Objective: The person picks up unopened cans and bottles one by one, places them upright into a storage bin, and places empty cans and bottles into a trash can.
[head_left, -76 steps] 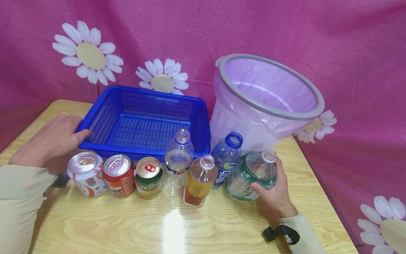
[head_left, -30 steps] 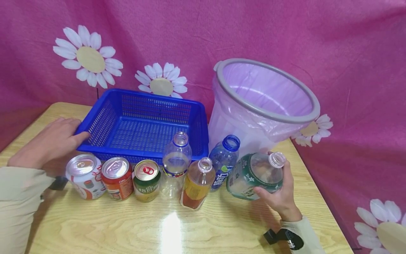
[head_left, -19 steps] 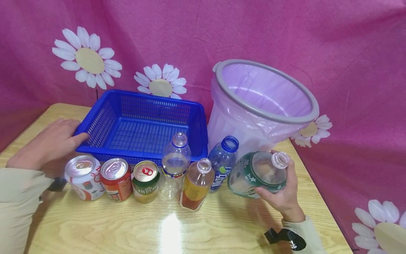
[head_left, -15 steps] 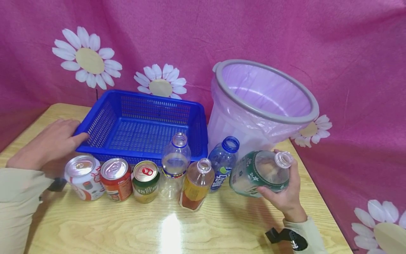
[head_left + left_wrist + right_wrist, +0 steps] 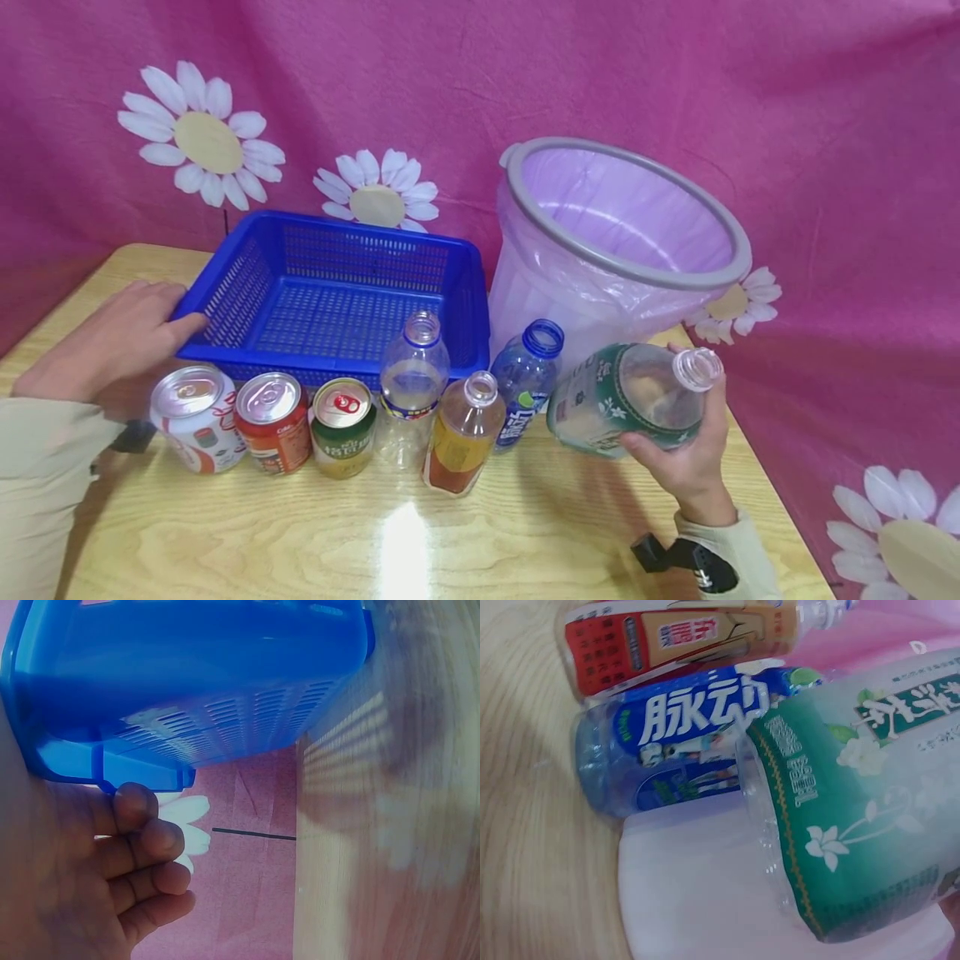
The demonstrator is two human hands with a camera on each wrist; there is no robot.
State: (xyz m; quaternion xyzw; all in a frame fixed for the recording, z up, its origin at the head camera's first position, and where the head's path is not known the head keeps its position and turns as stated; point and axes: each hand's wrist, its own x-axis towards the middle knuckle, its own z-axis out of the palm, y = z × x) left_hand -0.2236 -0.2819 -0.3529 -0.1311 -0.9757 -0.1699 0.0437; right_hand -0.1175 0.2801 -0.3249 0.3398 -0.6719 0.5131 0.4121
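R hand (image 5: 693, 475) is wrapped round the upper part of the green-label bottle (image 5: 622, 404), thumb on the near side, other fingers behind. Bottle is tilted, uncapped neck to the R; base looks clear of the worktop (image 5: 322, 533) in the R wrist view. It's wide, so prob. needs a full wrap, & the grip up high prob. helps the tilt.

L hand (image 5: 123, 329) holds the blue basket (image 5: 307, 358) at its L rim, thumb over the top, fingers curled outside; prob. to steady it, as nothing's in it to weigh it down.

Next to the held bottle: blue bottle (image 5: 525, 375), upright, close in front of the bin (image 5: 630, 271). Then orange-label btl (image 5: 461, 437) & clear btl (image 5: 412, 392), then green can (image 5: 343, 437), red can (image 5: 276, 429), white can (image 5: 198, 421) running L along the basket's near side. Likely lined up in front so each is easy to reach w/o leaning over. Bin's liner (image 5: 585, 279) is folded over the rim, prob. so it won't slip in.

Hard to see: R fingers mostly hidden by the bottle, & R wrist view barely shows that hand. L thumb hidden in L wrist view. Bin's bottom not visible from above; its base is partly blocked by btls. Can't tell if the cans are empty.
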